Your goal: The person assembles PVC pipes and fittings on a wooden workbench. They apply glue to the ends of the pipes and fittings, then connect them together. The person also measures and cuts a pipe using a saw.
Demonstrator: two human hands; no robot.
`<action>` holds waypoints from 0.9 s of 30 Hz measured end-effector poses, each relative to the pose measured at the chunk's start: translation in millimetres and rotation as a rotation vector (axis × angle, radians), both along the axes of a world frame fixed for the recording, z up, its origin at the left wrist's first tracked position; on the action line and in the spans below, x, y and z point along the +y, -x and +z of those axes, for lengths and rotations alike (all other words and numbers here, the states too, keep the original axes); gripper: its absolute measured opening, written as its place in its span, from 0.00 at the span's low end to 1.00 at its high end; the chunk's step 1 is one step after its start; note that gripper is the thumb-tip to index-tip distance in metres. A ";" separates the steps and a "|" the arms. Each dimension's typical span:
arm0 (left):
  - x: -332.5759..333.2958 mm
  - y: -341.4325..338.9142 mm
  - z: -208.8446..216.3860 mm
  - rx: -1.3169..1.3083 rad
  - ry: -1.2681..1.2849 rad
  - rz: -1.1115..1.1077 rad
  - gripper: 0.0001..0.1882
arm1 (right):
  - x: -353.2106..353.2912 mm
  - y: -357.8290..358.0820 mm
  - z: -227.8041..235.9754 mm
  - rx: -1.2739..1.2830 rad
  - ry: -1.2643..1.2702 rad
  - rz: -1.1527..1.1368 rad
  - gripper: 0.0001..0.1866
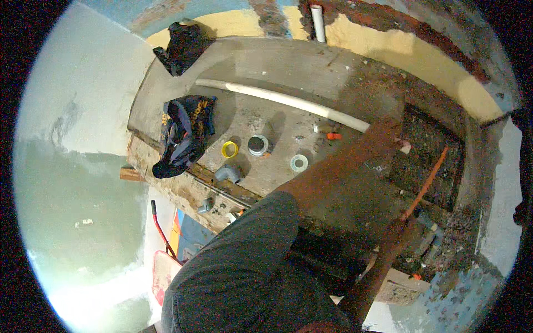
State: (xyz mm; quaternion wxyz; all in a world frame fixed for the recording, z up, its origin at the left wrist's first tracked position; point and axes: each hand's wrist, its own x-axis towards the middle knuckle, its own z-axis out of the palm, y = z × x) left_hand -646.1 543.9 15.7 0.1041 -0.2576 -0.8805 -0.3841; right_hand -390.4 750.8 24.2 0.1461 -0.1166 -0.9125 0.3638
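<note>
Right hand (397,225) clamped on an orange strip (427,184)

Seen from my head, I have the strip by its near end, which seems to leave its length free to point across the dark opening (425,130). My left hand (391,135) is down by the opening's left edge, perhaps to steady me; it is too dim there to tell whether its fingers are together, apart or round something.

My left forearm crosses the slab (233,55) and hides part of it. Beyond it lies a long white pipe (294,101), its right end close to that hand, and just below the pipe an orange-tipped piece (333,136). Further left, well out of reach of the strip, are a white ring (298,163), a collar (257,145), a yellow ring (229,149), a grey elbow (227,173) and a dark bag (186,133). Rubble (466,244) crowds the side near my right hand.
</note>
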 end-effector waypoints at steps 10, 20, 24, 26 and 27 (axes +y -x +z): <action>-139.5 -3.8 30.6 0.008 0.271 0.204 0.25 | 51.2 -58.4 1.6 -0.134 0.044 -0.158 0.16; -338.8 -23.6 26.0 -0.113 0.692 0.170 0.17 | 27.0 -76.2 20.1 -0.124 -0.005 -0.193 0.16; -340.4 -28.5 39.0 -0.240 0.792 0.273 0.19 | -6.5 -59.9 43.0 -0.069 0.004 -0.140 0.14; -336.3 -28.8 45.9 -0.261 0.772 0.279 0.20 | -17.3 -53.3 55.7 0.032 -0.035 -0.108 0.12; -334.9 -29.5 48.3 -0.214 0.769 0.264 0.21 | -21.4 -50.3 60.1 0.083 -0.053 -0.089 0.11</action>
